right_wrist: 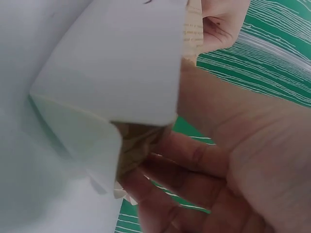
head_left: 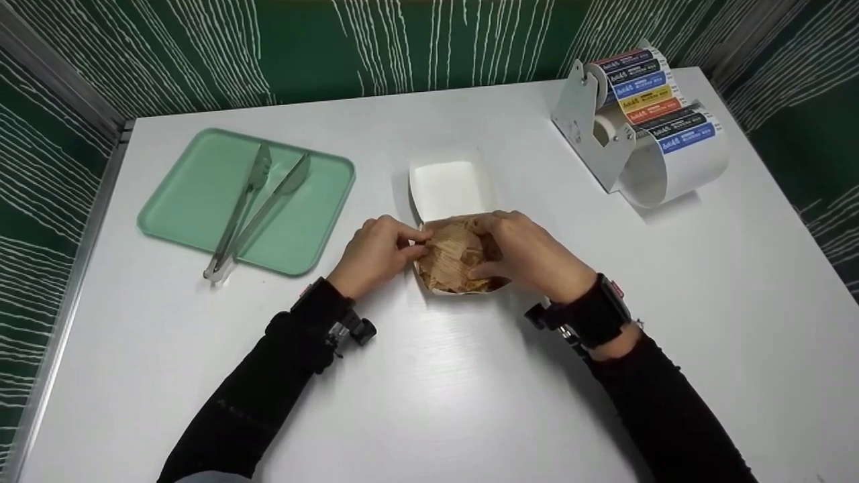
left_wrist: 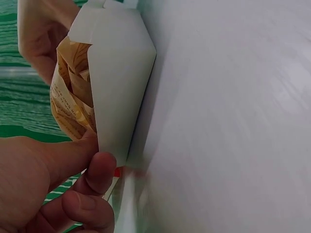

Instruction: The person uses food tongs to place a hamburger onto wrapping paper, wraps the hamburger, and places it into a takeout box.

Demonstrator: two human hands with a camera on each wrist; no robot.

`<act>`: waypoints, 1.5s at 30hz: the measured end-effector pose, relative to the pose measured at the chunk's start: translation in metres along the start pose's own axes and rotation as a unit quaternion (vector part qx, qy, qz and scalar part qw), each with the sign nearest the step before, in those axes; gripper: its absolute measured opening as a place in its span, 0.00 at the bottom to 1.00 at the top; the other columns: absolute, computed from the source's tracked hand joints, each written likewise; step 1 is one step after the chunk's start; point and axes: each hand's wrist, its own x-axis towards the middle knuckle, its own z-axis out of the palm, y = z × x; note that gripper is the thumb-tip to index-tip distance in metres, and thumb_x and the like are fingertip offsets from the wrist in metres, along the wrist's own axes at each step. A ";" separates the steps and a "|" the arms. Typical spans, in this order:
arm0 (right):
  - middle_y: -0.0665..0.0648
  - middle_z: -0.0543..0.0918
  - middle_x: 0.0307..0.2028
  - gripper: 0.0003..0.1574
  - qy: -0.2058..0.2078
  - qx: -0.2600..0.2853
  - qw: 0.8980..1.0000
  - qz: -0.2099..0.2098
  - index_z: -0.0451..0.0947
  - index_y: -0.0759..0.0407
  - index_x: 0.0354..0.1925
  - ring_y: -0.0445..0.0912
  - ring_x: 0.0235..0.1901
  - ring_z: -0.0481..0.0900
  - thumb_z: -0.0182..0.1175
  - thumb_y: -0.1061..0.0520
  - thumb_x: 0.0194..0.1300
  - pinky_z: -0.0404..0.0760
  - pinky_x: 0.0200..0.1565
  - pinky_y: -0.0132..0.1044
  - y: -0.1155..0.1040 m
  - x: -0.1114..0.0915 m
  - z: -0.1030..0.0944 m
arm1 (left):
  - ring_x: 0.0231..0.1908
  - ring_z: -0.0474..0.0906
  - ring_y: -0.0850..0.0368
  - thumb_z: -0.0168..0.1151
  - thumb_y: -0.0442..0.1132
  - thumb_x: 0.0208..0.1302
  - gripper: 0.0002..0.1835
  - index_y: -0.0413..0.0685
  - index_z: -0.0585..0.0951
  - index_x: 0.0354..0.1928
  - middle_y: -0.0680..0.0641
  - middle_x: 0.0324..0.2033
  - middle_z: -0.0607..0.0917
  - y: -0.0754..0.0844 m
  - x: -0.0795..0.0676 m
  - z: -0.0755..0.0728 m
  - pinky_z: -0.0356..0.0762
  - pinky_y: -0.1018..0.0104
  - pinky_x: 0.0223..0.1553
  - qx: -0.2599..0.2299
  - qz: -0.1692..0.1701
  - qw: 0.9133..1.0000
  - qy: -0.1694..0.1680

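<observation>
A white clamshell box [head_left: 451,189] stands on the table with its lid folded back. A round wrapped burger [head_left: 448,258] in brown printed paper fills its base; the paper hides the contents. My left hand [head_left: 377,255] pinches the box's left rim, thumb against the paper and index finger outside the wall [left_wrist: 119,92]. From the right, my right hand [head_left: 530,251] grips the wrapped burger, its thumb at the front and its fingers at the back. In the right wrist view, the fingers [right_wrist: 187,165] reach in beside the box's corner, against the brown paper [right_wrist: 138,145].
To the left lies a green tray [head_left: 178,194] with metal tongs [head_left: 241,215] across it, their hinged end past the front edge. A metal label dispenser [head_left: 587,127] with rolls of coloured labels [head_left: 644,94] stands at the back right. Green patterned walls [head_left: 309,47] border the white table [head_left: 429,402].
</observation>
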 end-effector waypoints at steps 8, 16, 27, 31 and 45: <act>0.60 0.85 0.41 0.29 -0.028 0.054 0.997 0.036 0.79 0.67 0.50 0.51 0.42 0.81 0.82 0.55 0.58 0.83 0.45 0.44 0.003 0.003 0.000 | 0.32 0.78 0.60 0.75 0.43 0.69 0.13 0.59 0.91 0.53 0.50 0.44 0.95 -0.001 0.002 0.001 0.73 0.64 0.36 -0.017 0.001 1.000 0.001; 0.62 0.86 0.46 0.34 -0.021 0.034 0.998 0.040 0.80 0.68 0.55 0.54 0.46 0.83 0.82 0.52 0.59 0.85 0.49 0.49 0.001 0.001 -0.001 | 0.39 0.83 0.58 0.77 0.41 0.66 0.10 0.58 0.93 0.49 0.50 0.46 0.95 -0.004 0.002 -0.001 0.74 0.65 0.41 -0.041 -0.015 0.999 0.000; 0.63 0.85 0.48 0.40 0.012 -0.039 0.999 -0.017 0.83 0.67 0.62 0.55 0.45 0.81 0.82 0.47 0.58 0.85 0.49 0.50 -0.006 -0.013 -0.016 | 0.25 0.83 0.57 0.72 0.40 0.71 0.18 0.57 0.89 0.60 0.46 0.53 0.89 -0.012 -0.007 -0.018 0.76 0.73 0.22 -0.103 0.015 0.993 -0.048; 0.62 0.85 0.44 0.36 0.048 -0.075 0.995 -0.040 0.85 0.65 0.54 0.56 0.42 0.82 0.84 0.48 0.55 0.85 0.46 0.51 -0.009 -0.017 -0.018 | 0.27 0.82 0.56 0.73 0.41 0.70 0.18 0.59 0.89 0.60 0.48 0.51 0.89 -0.012 -0.009 -0.021 0.74 0.72 0.23 -0.104 0.025 0.993 -0.056; 0.60 0.87 0.40 0.28 -0.005 -0.031 0.999 -0.021 0.81 0.62 0.55 0.53 0.41 0.82 0.80 0.54 0.62 0.83 0.44 0.50 -0.005 -0.019 -0.018 | 0.29 0.84 0.62 0.78 0.35 0.64 0.10 0.48 0.93 0.47 0.48 0.32 0.93 0.008 -0.009 -0.006 0.77 0.72 0.30 -0.077 0.039 0.996 -0.011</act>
